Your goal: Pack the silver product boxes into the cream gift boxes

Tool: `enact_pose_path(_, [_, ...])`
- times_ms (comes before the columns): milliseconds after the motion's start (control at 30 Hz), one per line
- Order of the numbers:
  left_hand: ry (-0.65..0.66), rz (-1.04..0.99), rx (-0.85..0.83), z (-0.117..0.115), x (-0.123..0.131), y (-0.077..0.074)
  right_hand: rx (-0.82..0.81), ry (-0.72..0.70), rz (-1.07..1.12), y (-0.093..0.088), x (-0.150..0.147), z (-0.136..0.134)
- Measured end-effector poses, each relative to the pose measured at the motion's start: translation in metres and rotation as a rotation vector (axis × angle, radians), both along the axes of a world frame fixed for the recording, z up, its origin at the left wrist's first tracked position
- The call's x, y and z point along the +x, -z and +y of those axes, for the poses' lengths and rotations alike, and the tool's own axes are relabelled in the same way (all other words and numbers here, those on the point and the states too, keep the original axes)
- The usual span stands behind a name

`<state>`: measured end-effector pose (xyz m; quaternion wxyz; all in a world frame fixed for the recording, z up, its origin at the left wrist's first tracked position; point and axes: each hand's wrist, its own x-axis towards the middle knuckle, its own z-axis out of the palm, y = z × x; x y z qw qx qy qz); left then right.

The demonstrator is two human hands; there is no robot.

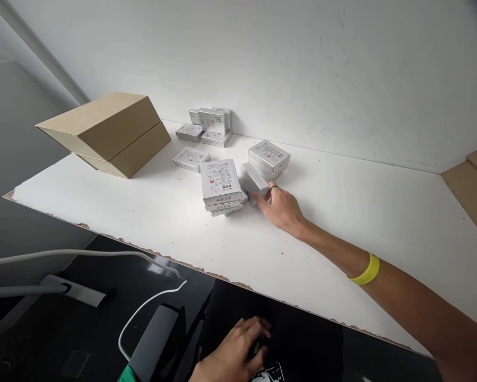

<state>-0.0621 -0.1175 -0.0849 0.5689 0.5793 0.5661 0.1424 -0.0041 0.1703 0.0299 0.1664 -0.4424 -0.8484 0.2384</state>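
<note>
My right hand point(282, 208) grips a small silver box point(253, 181) between thumb and fingers, the box tilted among others on the white table. Just left of it rises a stack of silver boxes point(221, 183) with printed labels, its lower boxes unevenly aligned. Behind the gripped box stand more stacked silver boxes point(268, 154). Low in the view, my left hand point(238, 347) is held over a dark area below the table edge, fingers loosely bent and thumb apart, with no object visible in it.
A large tan box point(114, 132) lies at the left. Near the wall sit several silver boxes point(212, 122), with a single silver box point(191, 158) in front. Brown cardboard point(471, 191) is at the right. A white cable point(130, 323) hangs below the table's chipped edge.
</note>
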Motion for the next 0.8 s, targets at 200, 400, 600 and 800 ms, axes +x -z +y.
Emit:
enact_pose_path(200, [-0.019, -0.022, -0.011, -0.002, -0.001, 0.003, -0.122, 0.048, 0.199, -0.033, 0.030, 0.015])
enact_pose_path(400, [-0.037, -0.003, -0.023, -0.001, -0.001, 0.002, -0.397, 0.128, 0.664, -0.086, 0.032, 0.049])
enact_pose_path(600, [-0.038, 0.026, -0.044, 0.001, -0.002, 0.005, -0.943, -0.161, 0.073, -0.087, 0.024, 0.041])
enact_pose_path(800, [0.001, -0.002, -0.041, 0.003, 0.002, 0.007, -0.961, -0.367, -0.323, -0.075, 0.069, -0.055])
